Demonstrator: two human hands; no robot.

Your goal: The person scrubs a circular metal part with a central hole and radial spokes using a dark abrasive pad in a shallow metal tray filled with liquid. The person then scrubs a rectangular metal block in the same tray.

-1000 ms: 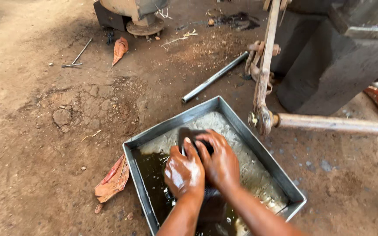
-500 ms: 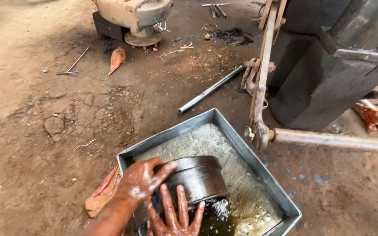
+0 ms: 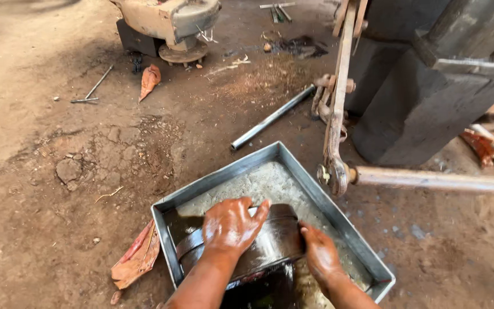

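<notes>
I have my left hand (image 3: 230, 226) flat on top of the drum (image 3: 261, 243) and my right hand (image 3: 320, 254) cupping its end, near the tray's (image 3: 218, 178) front edge. Both are oily; it could slip and splash.

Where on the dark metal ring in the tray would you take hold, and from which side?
Take the ring at its two opposite ends, one hand from each side. It lies wide, round and oily in the tray. The left hand presses on top and the right hand cups its right end.
</notes>
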